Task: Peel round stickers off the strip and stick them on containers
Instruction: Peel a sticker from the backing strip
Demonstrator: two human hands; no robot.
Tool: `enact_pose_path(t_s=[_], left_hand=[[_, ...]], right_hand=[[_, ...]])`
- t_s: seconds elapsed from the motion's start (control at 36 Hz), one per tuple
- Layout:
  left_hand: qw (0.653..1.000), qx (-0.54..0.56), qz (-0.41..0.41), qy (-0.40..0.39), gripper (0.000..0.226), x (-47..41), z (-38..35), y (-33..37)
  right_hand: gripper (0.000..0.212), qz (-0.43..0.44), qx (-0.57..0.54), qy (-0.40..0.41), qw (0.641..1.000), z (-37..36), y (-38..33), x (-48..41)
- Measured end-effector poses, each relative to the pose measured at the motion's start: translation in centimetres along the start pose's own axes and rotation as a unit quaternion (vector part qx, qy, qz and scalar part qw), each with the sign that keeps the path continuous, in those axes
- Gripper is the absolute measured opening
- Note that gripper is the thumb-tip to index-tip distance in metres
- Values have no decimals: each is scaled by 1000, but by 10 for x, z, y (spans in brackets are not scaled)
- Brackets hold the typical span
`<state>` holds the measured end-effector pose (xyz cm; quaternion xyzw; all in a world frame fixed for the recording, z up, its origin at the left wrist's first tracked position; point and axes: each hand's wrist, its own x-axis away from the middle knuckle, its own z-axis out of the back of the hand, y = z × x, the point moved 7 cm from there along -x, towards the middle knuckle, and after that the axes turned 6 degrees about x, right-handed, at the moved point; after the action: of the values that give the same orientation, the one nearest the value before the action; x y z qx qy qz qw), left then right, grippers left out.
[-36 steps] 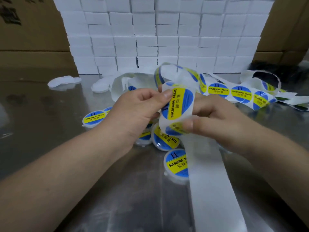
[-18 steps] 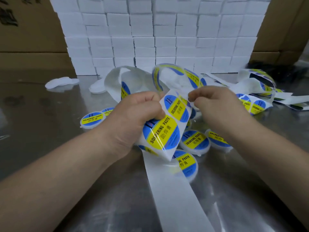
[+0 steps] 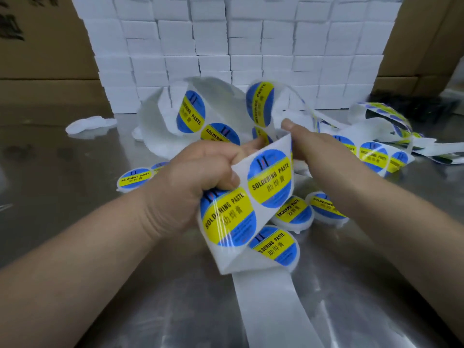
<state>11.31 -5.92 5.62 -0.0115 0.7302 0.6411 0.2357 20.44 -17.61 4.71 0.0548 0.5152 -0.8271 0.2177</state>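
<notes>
My left hand (image 3: 200, 177) grips the white backing strip (image 3: 271, 305), which carries round blue-and-yellow "Soldering Paste" stickers; one sticker (image 3: 271, 178) faces me between my hands and another (image 3: 227, 217) sits just below it. My right hand (image 3: 316, 149) pinches the strip's upper right edge beside that sticker. Small round white containers with stickers on their lids lie under my hands: one (image 3: 276, 246) near the strip, one (image 3: 293, 213), one (image 3: 325, 205) and one (image 3: 134, 178) at the left. The empty strip runs down toward me.
Everything lies on a shiny metal table (image 3: 75, 234). A wall of stacked white boxes (image 3: 238, 46) stands at the back, with cardboard cartons (image 3: 45, 59) on both sides. More sticker strip (image 3: 371, 154) coils at the right. White lids (image 3: 93, 124) lie at the left.
The strip has been pulled along, so fresh stickers now sit between my hands. My right hand has moved from the strip's lower edge up to its upper right edge.
</notes>
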Motion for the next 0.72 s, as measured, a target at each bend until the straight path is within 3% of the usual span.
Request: enact_pose_path(t_s=[0.06,0.11,0.19,0.28,0.42,0.56,0.67,0.72], left_hand=[[999,-14,15,-35,55,1,-4,-5],[998,-39,22,-40,51,2,-4,-7],[988,-146,25,-52,50,0,-2,-9],[963,-249,17,-99,47,1,-7,-10],[919,-360,12,-158,58,5,-15,-11],[907,-407,-54,-93,50,5,-15,2],[835,-531,-131,-61,44,5,-22,11],[822,-550,-143,-31,44,5,-20,15]], right_hand=[[25,46,-50,-24,997,-4,-7,2],[10,70,-130,-101,984,-13,-14,6],[17,95,-142,-167,971,-22,-18,7],[8,93,-109,-113,983,-13,-18,2],[28,77,-102,-45,991,-2,-16,7],[11,22,-200,19,979,7,-10,1],[16,17,-235,90,968,20,-6,1],[29,9,-247,129,960,27,-2,0]])
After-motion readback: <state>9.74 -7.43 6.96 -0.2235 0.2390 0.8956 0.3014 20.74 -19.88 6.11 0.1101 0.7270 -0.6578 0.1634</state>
